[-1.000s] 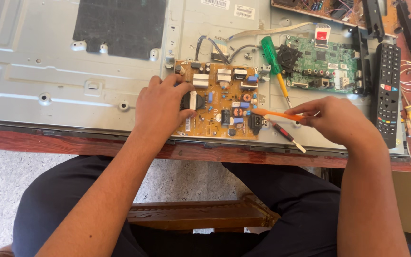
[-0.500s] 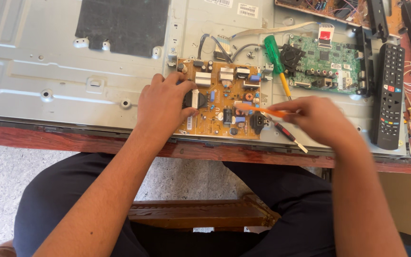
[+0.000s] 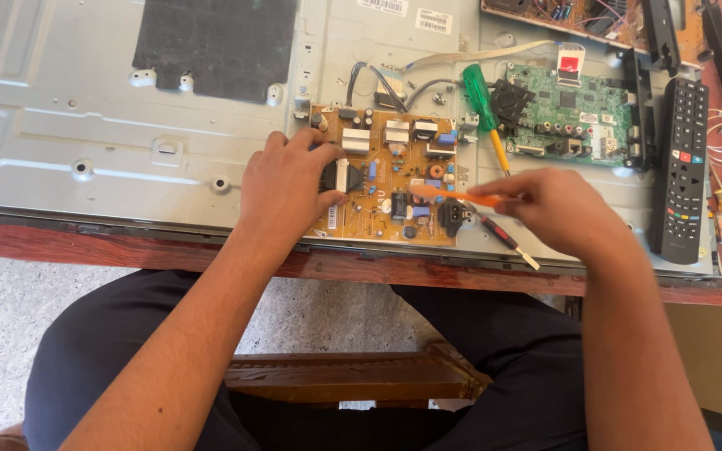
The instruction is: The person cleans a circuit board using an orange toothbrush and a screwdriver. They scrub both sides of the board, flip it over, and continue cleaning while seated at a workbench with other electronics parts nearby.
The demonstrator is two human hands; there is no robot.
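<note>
Left edge of brown circuit board (image 3: 394,179) under left hand (image 3: 290,188).

Single head-worn view, looking steeply down from above seated person's lap; close range; reddish wooden bench (image 3: 127,242) edge crosses mid-frame, grey metal panel back (image 3: 85,125) fills upper half.
</note>
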